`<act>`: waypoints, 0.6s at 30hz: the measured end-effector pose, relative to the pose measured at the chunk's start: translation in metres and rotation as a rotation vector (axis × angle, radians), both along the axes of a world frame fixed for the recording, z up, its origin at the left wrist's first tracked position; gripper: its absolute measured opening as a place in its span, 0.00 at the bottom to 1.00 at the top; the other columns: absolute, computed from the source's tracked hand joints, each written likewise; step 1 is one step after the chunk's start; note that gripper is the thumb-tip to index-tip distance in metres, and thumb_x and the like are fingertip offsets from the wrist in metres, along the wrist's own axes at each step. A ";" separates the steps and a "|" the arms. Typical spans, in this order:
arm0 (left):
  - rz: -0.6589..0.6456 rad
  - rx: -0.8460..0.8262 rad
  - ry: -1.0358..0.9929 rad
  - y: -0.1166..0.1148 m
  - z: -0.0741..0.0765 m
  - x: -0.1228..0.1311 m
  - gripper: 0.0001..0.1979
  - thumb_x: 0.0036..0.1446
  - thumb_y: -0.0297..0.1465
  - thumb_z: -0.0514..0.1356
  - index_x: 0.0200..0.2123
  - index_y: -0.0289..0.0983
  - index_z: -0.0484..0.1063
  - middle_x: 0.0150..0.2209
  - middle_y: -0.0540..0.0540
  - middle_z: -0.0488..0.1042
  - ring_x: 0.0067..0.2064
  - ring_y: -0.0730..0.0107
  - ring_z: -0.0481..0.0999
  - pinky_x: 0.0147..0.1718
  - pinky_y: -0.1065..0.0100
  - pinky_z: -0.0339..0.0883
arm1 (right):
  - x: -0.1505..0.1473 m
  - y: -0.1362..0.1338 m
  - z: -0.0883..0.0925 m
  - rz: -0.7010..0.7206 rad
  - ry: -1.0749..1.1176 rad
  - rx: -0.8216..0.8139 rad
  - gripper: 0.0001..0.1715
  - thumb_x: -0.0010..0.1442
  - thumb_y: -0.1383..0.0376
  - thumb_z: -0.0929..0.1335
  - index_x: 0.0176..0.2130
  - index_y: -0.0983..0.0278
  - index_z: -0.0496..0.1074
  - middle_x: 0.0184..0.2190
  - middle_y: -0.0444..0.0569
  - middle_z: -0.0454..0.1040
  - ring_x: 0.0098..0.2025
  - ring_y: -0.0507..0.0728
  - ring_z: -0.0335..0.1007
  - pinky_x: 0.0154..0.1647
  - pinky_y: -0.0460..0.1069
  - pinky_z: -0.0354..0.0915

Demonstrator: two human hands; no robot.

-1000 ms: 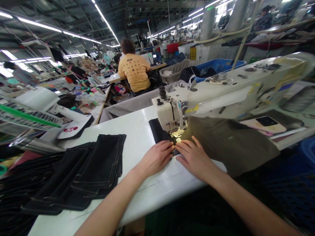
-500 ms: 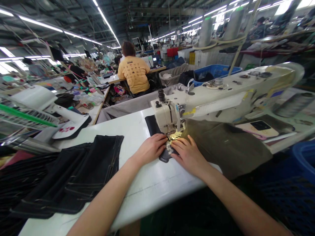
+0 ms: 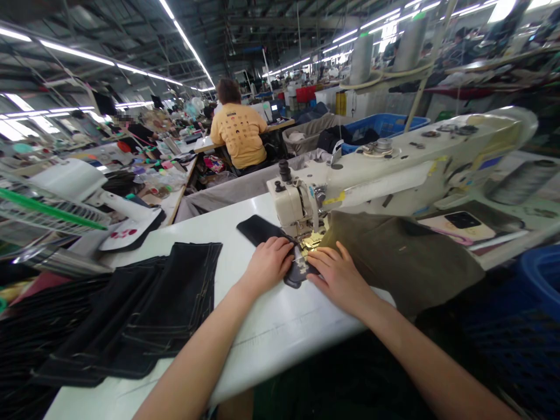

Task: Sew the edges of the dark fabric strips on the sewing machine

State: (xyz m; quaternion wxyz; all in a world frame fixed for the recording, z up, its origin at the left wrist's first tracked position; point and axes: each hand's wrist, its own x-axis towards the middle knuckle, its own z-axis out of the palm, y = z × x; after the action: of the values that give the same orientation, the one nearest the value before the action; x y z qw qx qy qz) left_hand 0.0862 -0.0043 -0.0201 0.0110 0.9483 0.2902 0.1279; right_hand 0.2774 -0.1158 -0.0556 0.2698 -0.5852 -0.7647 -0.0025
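My left hand (image 3: 270,265) lies palm down on a black fabric piece (image 3: 254,229), its fingers laid over the fabric just left of the needle area. On the other side of the presser foot (image 3: 312,240) is my right hand (image 3: 339,277), fingers stretched toward the foot and resting at the near edge of the olive fabric (image 3: 402,254). Both hands work under the head of a cream sewing machine (image 3: 289,208). What lies directly beneath my fingertips is partly hidden.
Stacked black sewn pieces (image 3: 175,297) lie on the white table (image 3: 249,344) at left, near a white fan (image 3: 70,184). A phone (image 3: 464,224) is at right, above a blue basket (image 3: 542,286). A person in a yellow shirt (image 3: 240,137) sits ahead.
The far end of the black fabric has swung left, away from the machine head. My left hand has shifted slightly left with it; my right hand has barely moved.
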 end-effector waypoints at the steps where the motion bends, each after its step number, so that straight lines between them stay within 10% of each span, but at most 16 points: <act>1: 0.011 -0.029 -0.020 -0.004 0.001 -0.001 0.15 0.67 0.30 0.51 0.49 0.33 0.75 0.46 0.38 0.75 0.48 0.56 0.74 0.50 0.53 0.71 | 0.000 -0.001 0.000 -0.007 0.012 0.009 0.16 0.69 0.61 0.64 0.54 0.61 0.72 0.54 0.53 0.75 0.58 0.62 0.66 0.67 0.69 0.48; 7: -0.150 -0.222 -0.140 -0.030 -0.003 0.000 0.19 0.61 0.20 0.51 0.51 0.37 0.74 0.44 0.40 0.72 0.46 0.63 0.73 0.49 0.60 0.73 | -0.005 -0.009 0.001 0.000 0.058 0.045 0.16 0.68 0.61 0.65 0.53 0.60 0.72 0.51 0.51 0.76 0.54 0.60 0.69 0.66 0.64 0.52; 18: -0.019 -0.082 -0.090 -0.037 -0.005 0.017 0.12 0.64 0.23 0.55 0.47 0.34 0.75 0.46 0.40 0.75 0.48 0.58 0.71 0.51 0.55 0.71 | 0.000 -0.006 -0.001 0.011 0.020 0.016 0.14 0.68 0.62 0.65 0.50 0.61 0.75 0.51 0.52 0.77 0.56 0.62 0.67 0.66 0.68 0.50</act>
State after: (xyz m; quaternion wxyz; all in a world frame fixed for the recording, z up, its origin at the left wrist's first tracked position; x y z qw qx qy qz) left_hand 0.1029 -0.0409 -0.0252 0.0641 0.9430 0.2856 0.1585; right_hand 0.2771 -0.1216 -0.0566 0.2823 -0.5788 -0.7650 -0.0012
